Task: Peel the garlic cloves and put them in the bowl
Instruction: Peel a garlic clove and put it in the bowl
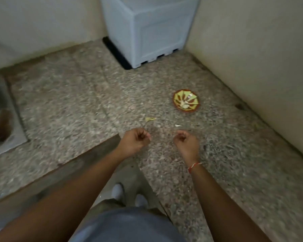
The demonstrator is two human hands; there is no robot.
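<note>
Speckled stone counter [77, 105], bowl [186, 100] ahead.
Your left hand [135, 141] and right hand [186, 142] are curled; contents unclear, so pinch skins gently.

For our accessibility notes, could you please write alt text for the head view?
Two hands, the left hand and right hand, hover with fingers curled above a speckled stone counter. Beyond them lie two scraps of garlic peel and a small patterned bowl holding pale pieces.

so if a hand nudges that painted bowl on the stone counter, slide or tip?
Probably slides: the bowl looks shallow and wide, sitting flat on the counter. Likely light, holding only a few pale pieces. If ceramic, it could chip; the material is unclear.
</note>
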